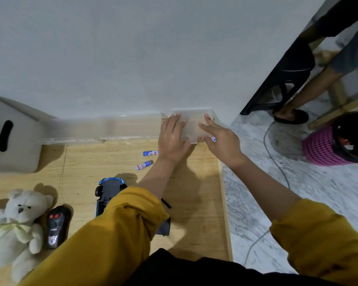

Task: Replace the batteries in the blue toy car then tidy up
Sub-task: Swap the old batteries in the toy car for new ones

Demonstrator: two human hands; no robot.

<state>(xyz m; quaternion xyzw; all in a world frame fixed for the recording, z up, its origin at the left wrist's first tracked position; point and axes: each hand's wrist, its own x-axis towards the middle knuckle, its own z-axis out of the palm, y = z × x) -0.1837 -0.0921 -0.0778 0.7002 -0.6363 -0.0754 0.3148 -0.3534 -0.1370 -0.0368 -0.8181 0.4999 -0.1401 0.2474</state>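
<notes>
A small translucent plastic box point(192, 122) stands at the far right of the wooden table, against the wall. My left hand point(173, 139) rests on its left side and my right hand point(221, 139) on its right side, fingers spread over the lid. A blue-and-white battery point(213, 138) peeks out by my right thumb. Two more batteries point(150, 153) point(144, 165) lie loose on the table left of my hands. The blue toy car point(109, 193) lies upside down, partly hidden by my left sleeve. A black cover piece point(163, 226) lies by the sleeve.
A black remote control point(57, 226) and a white teddy bear point(19, 219) lie at the near left. A grey storage box point(10, 137) and a long clear tray point(103, 129) stand along the wall. Another person's foot point(290, 114) and a pink basket point(322, 147) are on the floor at right.
</notes>
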